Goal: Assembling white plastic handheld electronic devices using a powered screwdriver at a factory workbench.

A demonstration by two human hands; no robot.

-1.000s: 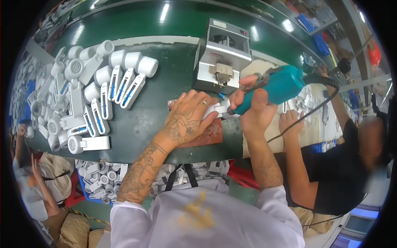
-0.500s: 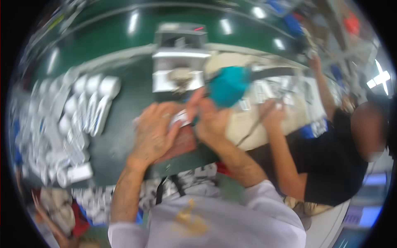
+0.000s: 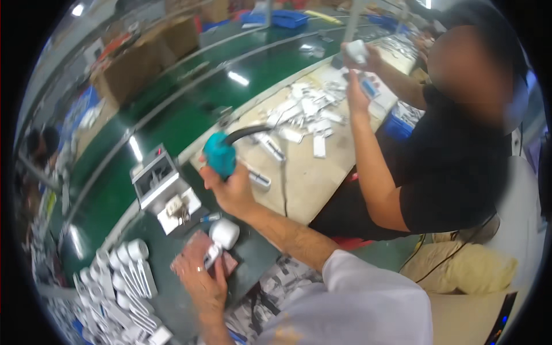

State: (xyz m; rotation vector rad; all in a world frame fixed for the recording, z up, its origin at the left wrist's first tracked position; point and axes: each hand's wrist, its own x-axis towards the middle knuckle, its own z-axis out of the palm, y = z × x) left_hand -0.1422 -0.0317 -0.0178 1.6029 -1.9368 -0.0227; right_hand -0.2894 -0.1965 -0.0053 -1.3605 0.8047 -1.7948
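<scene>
My left hand (image 3: 202,282) holds a white part with a round head (image 3: 224,233) and a short handle down on a reddish block (image 3: 199,246) at the green bench's near side. The fingers curl over the handle and partly hide it. Farther forward, my right hand (image 3: 234,192) is closed round a teal rounded tool (image 3: 219,155), from which a thick black cable or hose runs to the right. Between the hands and the far bench edge stands a grey box-shaped device (image 3: 155,177), with a white tray (image 3: 179,211) of small brownish bits in front of it.
White round-headed handles (image 3: 129,276) are piled at the lower left. On the right, a co-worker (image 3: 443,155) in black holds a white part (image 3: 357,53) over a beige worktop (image 3: 313,190) scattered with white pieces. A green conveyor (image 3: 230,86) runs behind.
The view has swung right. My hands, close together before, are now apart: the right has taken hold of the teal tool, while the left stays at the reddish block.
</scene>
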